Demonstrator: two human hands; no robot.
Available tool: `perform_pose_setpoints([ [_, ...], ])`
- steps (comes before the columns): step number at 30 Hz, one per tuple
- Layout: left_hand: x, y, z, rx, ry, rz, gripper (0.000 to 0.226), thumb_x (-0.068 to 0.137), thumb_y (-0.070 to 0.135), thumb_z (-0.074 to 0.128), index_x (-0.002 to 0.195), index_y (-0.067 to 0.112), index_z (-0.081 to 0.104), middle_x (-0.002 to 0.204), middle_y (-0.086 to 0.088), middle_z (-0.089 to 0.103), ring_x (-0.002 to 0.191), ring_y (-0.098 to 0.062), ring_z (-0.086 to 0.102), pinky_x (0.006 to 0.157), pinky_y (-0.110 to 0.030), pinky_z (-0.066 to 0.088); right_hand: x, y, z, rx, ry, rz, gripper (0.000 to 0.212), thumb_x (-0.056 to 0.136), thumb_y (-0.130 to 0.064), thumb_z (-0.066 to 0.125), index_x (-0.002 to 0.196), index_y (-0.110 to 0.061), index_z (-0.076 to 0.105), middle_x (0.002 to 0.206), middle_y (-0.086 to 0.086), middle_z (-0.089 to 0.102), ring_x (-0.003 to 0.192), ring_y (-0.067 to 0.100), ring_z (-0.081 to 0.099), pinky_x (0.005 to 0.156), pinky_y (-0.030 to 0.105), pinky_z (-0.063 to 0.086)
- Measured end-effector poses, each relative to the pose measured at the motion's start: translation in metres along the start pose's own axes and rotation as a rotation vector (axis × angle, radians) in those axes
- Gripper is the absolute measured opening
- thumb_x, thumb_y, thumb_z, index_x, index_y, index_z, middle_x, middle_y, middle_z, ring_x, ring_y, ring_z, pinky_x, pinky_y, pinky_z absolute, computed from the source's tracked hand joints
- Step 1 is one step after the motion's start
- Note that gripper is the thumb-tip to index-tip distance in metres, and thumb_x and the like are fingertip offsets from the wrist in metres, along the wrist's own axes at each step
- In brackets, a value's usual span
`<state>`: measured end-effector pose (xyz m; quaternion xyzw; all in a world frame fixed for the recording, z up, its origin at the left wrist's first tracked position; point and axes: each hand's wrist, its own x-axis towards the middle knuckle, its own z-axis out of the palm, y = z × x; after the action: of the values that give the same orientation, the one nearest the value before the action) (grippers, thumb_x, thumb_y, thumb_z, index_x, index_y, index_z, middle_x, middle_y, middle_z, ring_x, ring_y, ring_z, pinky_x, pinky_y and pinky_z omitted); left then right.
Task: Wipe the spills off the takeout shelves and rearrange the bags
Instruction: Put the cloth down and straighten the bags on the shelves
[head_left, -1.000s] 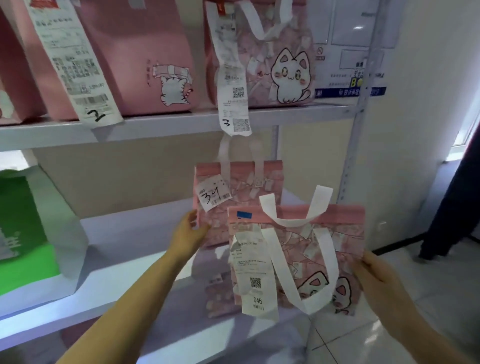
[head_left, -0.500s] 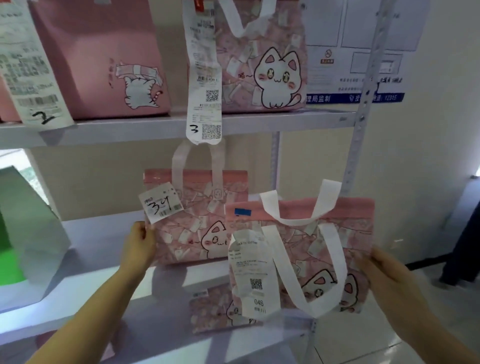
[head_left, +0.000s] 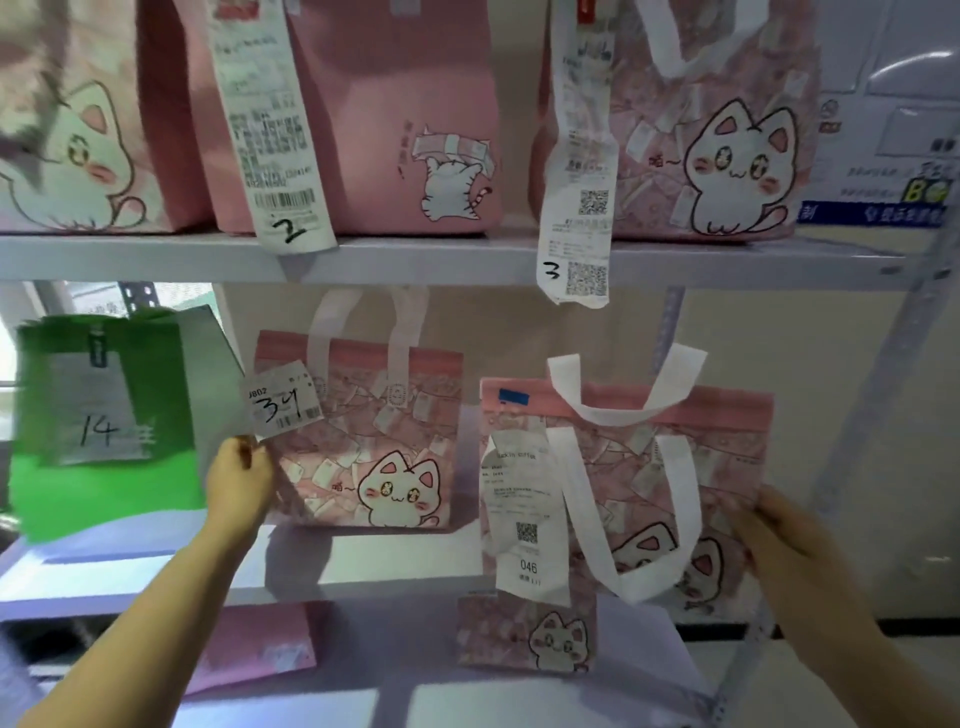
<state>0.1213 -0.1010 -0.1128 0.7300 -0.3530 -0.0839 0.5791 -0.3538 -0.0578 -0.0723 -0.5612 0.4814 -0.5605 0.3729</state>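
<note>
Presently the left hand grips the left edge of the pink cat-print bag tagged 34, standing upright on the middle shelf. The right hand holds the right edge of the pink bag with receipt 046, at the shelf's front, white handles drooping.

The top shelf carries three pink bags: a cat bag at left, bag 2 in the middle, bag 3 at right. On the middle shelf stand a green bag and bag 34. Two more pink bags sit on the lower shelf.
</note>
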Motion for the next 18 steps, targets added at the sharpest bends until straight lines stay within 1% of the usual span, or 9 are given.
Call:
perform_pose_setpoints([
  [3,0.013,-0.008,-0.008,-0.006,-0.007,-0.020,0.016,0.093,0.005,0.043,0.096,-0.005,0.054,0.083,-0.021,0.060,0.065,-0.029,0.052,0.052,-0.033,0.035,0.013,0.003,0.023,0.031,-0.008,0.002,0.022,0.096,-0.011,0.044,0.091,-0.011,0.065,0.072,-0.005,0.072,0.063,0.009,0.068,0.049,0.018,0.051],
  [5,0.019,-0.013,-0.010,-0.012,-0.027,-0.012,0.017,0.092,0.006,0.044,0.101,-0.003,0.055,0.088,-0.020,0.062,0.074,-0.033,0.056,0.058,-0.033,0.037,0.020,0.006,0.039,0.057,-0.004,0.020,0.020,0.096,-0.012,0.046,0.097,-0.013,0.066,0.085,0.001,0.074,0.077,0.020,0.071,0.058,0.029,0.058],
  [7,0.029,-0.024,-0.008,-0.016,-0.047,0.004,0.018,0.091,0.009,0.044,0.103,0.001,0.055,0.093,-0.018,0.064,0.078,-0.033,0.058,0.063,-0.036,0.043,0.029,0.011,0.051,0.055,0.010,0.020,0.019,0.096,-0.014,0.048,0.096,-0.016,0.067,0.089,0.003,0.074,0.082,0.023,0.071,0.067,0.037,0.060],
  [9,0.038,-0.034,-0.006,0.005,-0.075,0.019,0.021,0.091,0.013,0.043,0.107,0.006,0.054,0.099,-0.018,0.066,0.081,-0.033,0.061,0.067,-0.041,0.049,0.035,0.012,0.060,0.048,0.010,0.023,0.019,0.096,-0.015,0.047,0.095,-0.015,0.067,0.086,0.002,0.074,0.078,0.020,0.071,0.061,0.031,0.059],
  [11,0.039,-0.033,-0.007,0.017,-0.096,0.043,0.027,0.089,0.011,0.042,0.115,0.009,0.052,0.106,-0.014,0.065,0.086,-0.031,0.062,0.072,-0.045,0.052,0.043,0.013,0.068,0.038,0.011,0.026,0.019,0.097,-0.014,0.047,0.094,-0.014,0.066,0.085,0.003,0.074,0.076,0.017,0.071,0.056,0.025,0.056],
  [12,0.035,-0.027,-0.008,0.014,-0.098,0.053,0.033,0.088,0.007,0.042,0.121,0.010,0.049,0.110,-0.012,0.064,0.090,-0.032,0.061,0.076,-0.046,0.051,0.048,0.015,0.072,0.034,0.015,0.028,0.018,0.097,-0.014,0.047,0.094,-0.013,0.065,0.087,0.005,0.073,0.078,0.018,0.071,0.059,0.027,0.056],
  [15,0.019,-0.016,-0.008,0.011,-0.093,0.076,0.048,0.087,-0.002,0.044,0.134,0.009,0.038,0.117,-0.012,0.058,0.101,-0.033,0.056,0.087,-0.045,0.046,0.065,0.027,0.078,0.035,0.042,0.075,0.013,0.095,-0.017,0.051,0.094,-0.014,0.064,0.093,0.009,0.072,0.087,0.029,0.069,0.076,0.047,0.057],
  [16,0.015,-0.016,-0.007,0.020,-0.088,0.087,0.052,0.088,-0.001,0.046,0.138,0.009,0.034,0.121,-0.013,0.057,0.105,-0.034,0.055,0.089,-0.046,0.044,0.071,0.030,0.080,0.055,0.049,0.098,0.012,0.094,-0.019,0.054,0.094,-0.016,0.065,0.095,0.009,0.072,0.088,0.031,0.069,0.079,0.051,0.056],
  [18,0.007,-0.020,-0.004,0.055,-0.093,0.112,0.055,0.091,0.004,0.049,0.141,0.005,0.028,0.127,-0.015,0.053,0.104,-0.034,0.053,0.087,-0.045,0.043,0.080,0.035,0.084,0.077,0.051,0.133,0.012,0.092,-0.022,0.056,0.096,-0.018,0.067,0.096,0.008,0.073,0.090,0.032,0.069,0.081,0.053,0.055],
])
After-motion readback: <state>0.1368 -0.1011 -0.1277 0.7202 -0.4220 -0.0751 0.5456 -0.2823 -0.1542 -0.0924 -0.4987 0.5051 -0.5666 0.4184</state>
